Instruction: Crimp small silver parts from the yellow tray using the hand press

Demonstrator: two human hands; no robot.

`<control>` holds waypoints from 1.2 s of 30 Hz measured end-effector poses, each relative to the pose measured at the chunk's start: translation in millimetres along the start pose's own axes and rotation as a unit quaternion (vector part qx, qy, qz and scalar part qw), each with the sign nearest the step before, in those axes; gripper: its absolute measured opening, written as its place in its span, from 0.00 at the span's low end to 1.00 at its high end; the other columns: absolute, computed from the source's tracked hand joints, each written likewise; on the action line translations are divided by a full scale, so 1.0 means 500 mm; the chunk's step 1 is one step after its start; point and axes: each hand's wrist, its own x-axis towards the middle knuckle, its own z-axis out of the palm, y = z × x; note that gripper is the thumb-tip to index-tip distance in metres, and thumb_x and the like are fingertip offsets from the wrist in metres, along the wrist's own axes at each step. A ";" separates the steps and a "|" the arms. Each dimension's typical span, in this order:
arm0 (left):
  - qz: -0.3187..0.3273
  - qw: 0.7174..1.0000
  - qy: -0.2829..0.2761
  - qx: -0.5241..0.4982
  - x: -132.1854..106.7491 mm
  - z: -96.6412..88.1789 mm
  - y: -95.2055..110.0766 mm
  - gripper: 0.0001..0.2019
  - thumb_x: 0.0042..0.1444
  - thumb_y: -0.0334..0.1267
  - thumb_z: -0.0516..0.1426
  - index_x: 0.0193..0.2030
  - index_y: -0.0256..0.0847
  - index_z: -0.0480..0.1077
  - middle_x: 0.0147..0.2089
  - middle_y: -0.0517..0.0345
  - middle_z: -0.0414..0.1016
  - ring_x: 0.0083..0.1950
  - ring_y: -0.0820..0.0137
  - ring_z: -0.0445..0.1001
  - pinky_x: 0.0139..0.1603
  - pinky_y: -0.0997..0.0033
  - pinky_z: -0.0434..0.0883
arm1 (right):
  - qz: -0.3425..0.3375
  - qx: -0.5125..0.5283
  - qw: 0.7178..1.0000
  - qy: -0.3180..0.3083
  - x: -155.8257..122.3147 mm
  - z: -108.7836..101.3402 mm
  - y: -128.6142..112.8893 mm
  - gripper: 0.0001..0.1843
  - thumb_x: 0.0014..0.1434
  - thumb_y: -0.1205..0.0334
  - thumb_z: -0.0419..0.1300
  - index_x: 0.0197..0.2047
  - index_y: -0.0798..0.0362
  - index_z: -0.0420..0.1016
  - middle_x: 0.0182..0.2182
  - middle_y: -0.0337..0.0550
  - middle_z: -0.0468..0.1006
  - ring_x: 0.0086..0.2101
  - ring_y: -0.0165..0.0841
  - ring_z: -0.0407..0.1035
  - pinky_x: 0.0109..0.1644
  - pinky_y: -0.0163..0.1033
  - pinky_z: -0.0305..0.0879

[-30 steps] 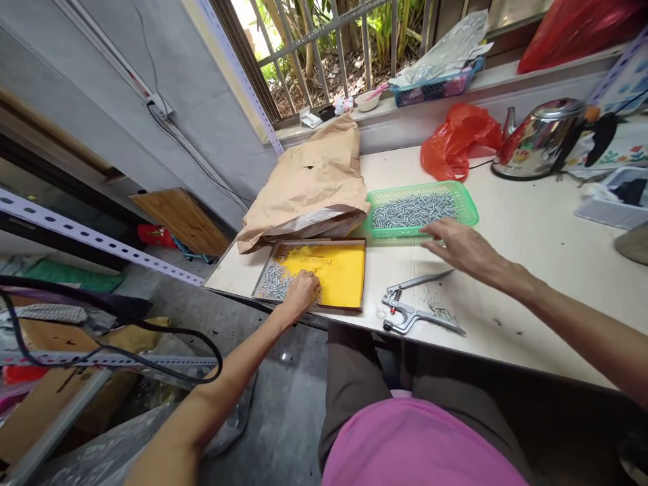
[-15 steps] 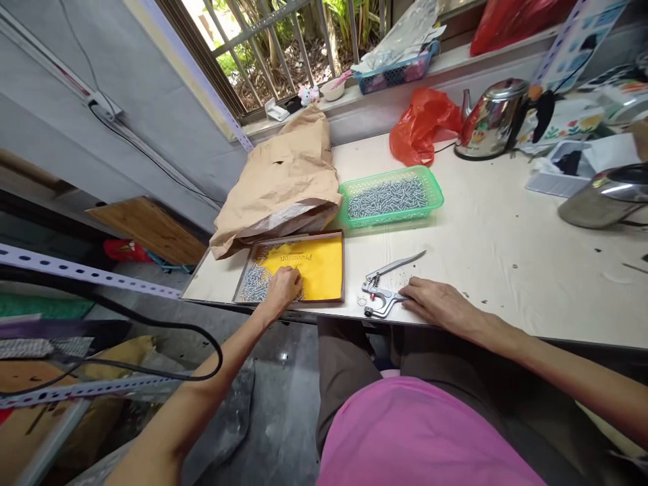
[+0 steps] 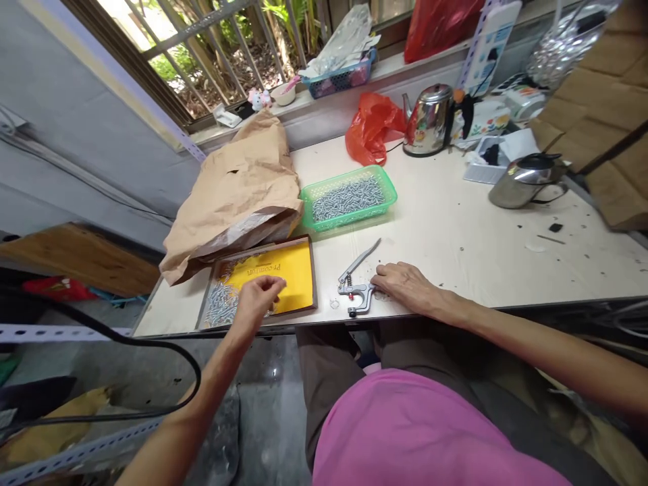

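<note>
My left hand point(image 3: 257, 300) is just above a shallow box point(image 3: 300, 266) with a yellow bottom. Its thumb and fingertips are pinched together; whatever they hold is too small to make out. Small silvery metal pieces point(image 3: 220, 304) lie heaped at the box's left end. On the table, my right hand point(image 3: 406, 287) rests palm down with its fingers over the lower handle of silver hand pliers point(image 3: 361, 260). The pliers' handles stand apart, with a spring and a small red part near the jaw. A tiny clear ring point(image 3: 334, 304) lies beside the jaw.
A green basket point(image 3: 349, 225) full of similar metal pieces stands behind the box. Left of it lies a large brown paper bag point(image 3: 237, 169). Farther back are a red plastic bag point(image 3: 372, 128), a kettle point(image 3: 430, 121) and a steel jug point(image 3: 521, 181). The table's front edge is close to me.
My left hand has risen a little from the metal pieces in the box, its fingertips pinched. My right hand stays at the pliers. The view has turned to the right.
</note>
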 end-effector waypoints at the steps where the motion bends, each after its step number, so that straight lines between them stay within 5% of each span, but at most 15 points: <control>1: -0.020 0.997 -0.052 -0.058 -0.026 0.030 0.018 0.14 0.47 0.48 0.59 0.32 0.37 0.72 0.20 0.62 0.68 0.19 0.76 0.63 0.19 0.78 0.57 | 0.001 0.000 1.000 0.004 -0.001 -0.004 0.006 0.12 0.66 0.67 0.48 0.39 0.53 0.73 0.37 0.47 0.73 0.36 0.33 0.66 0.37 0.38 0.52; 4: -0.064 0.975 -0.159 -0.142 -0.093 0.129 0.055 0.16 0.47 0.49 0.60 0.32 0.36 0.71 0.16 0.66 0.64 0.15 0.79 0.58 0.16 0.79 0.54 | 0.009 0.005 1.000 0.002 -0.007 -0.012 0.020 0.12 0.67 0.67 0.48 0.38 0.52 0.73 0.38 0.46 0.73 0.37 0.34 0.66 0.38 0.39 0.51; 7: -0.075 0.967 -0.178 -0.165 -0.115 0.209 0.066 0.15 0.49 0.48 0.59 0.32 0.36 0.70 0.13 0.67 0.62 0.13 0.80 0.57 0.14 0.80 0.53 | 0.018 0.004 1.000 -0.010 -0.012 -0.015 0.024 0.11 0.66 0.67 0.49 0.39 0.52 0.73 0.38 0.46 0.73 0.37 0.34 0.66 0.38 0.39 0.51; 10: -0.076 0.967 -0.180 -0.166 -0.103 0.247 0.061 0.12 0.50 0.45 0.59 0.31 0.36 0.70 0.12 0.67 0.61 0.12 0.80 0.56 0.13 0.81 0.52 | 0.018 -0.004 1.000 -0.003 -0.013 -0.007 0.024 0.11 0.66 0.68 0.49 0.40 0.53 0.73 0.38 0.46 0.72 0.38 0.35 0.66 0.38 0.39 0.51; 18: -0.098 0.962 -0.208 -0.147 -0.086 0.261 0.061 0.11 0.49 0.42 0.60 0.25 0.36 0.68 0.15 0.66 0.65 0.13 0.80 0.61 0.13 0.81 0.54 | 0.017 -0.005 1.000 0.020 -0.011 0.016 0.025 0.11 0.67 0.67 0.48 0.40 0.53 0.72 0.39 0.47 0.72 0.39 0.35 0.66 0.39 0.40 0.52; 30: -0.132 0.946 -0.291 -0.061 -0.062 0.251 0.093 0.14 0.50 0.39 0.60 0.19 0.36 0.65 0.09 0.65 0.61 0.11 0.82 0.56 0.15 0.81 0.51 | 0.016 0.006 1.000 0.026 -0.015 0.022 0.025 0.11 0.64 0.70 0.49 0.41 0.53 0.72 0.38 0.47 0.72 0.39 0.35 0.66 0.40 0.39 0.55; 33: -0.141 0.945 -0.288 -0.060 -0.065 0.251 0.093 0.15 0.52 0.39 0.59 0.18 0.37 0.64 0.09 0.65 0.62 0.11 0.81 0.57 0.15 0.81 0.52 | -0.003 0.037 0.999 0.022 -0.016 0.008 0.037 0.08 0.64 0.65 0.53 0.43 0.53 0.72 0.42 0.48 0.71 0.40 0.36 0.66 0.42 0.40 0.58; 36: -0.137 0.948 -0.279 -0.074 -0.072 0.253 0.089 0.15 0.52 0.41 0.59 0.19 0.37 0.64 0.10 0.64 0.63 0.11 0.80 0.58 0.15 0.80 0.52 | -0.037 0.050 0.997 0.042 -0.003 -0.013 0.068 0.26 0.57 0.52 0.62 0.56 0.54 0.68 0.55 0.56 0.66 0.50 0.44 0.62 0.49 0.45 0.60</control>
